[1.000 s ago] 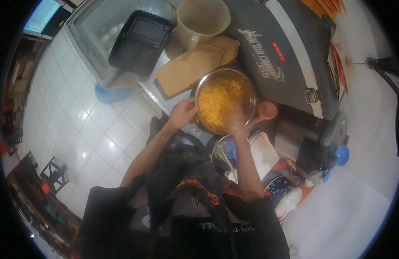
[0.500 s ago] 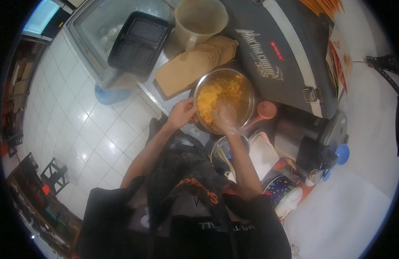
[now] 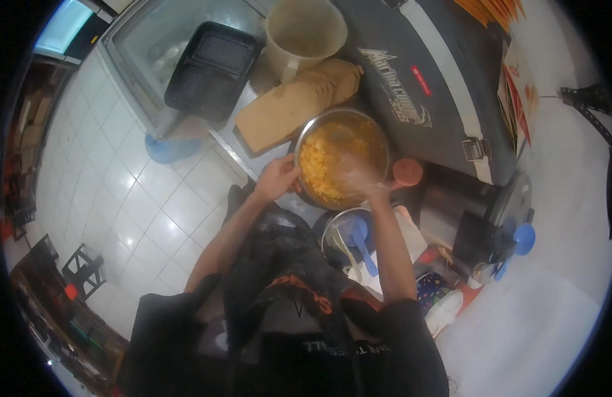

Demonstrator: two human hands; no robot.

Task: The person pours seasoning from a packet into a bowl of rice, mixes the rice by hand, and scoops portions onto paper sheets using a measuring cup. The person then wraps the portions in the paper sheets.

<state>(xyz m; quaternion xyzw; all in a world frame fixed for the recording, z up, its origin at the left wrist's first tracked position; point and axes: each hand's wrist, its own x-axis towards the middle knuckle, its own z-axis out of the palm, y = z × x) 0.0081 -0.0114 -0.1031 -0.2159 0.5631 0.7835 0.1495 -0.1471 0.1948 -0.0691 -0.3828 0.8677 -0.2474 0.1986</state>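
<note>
A round metal bowl [image 3: 339, 111] holds a loose yellow-orange food mixture [image 3: 317, 161], whose exact kind I cannot make out. My left hand [image 3: 278, 178] grips the bowl's left rim, fingers closed on the edge. Inside the bowl, toward its right side, my right hand [image 3: 360, 173] is in the mixture and smeared by motion. It seems to wear a thin clear glove, and its fingers cannot be made out. A pink scoop [image 3: 406, 173] lies just right of the bowl, partly behind my right wrist.
Brown cardboard pieces [image 3: 276, 116], a black compartment tray [image 3: 217, 66] and a beige pitcher [image 3: 306, 30] stand beyond the bowl. Nearer me is a clear container with a blue spoon [image 3: 360, 238]. A rice cooker [image 3: 461, 205] and a large grey strapped box [image 3: 412, 79] flank the right.
My right hand has shifted right and slightly up within the bowl, stirring the mixture about. More of the blue spoon shows beside my forearm. The left hand stays at the rim.
</note>
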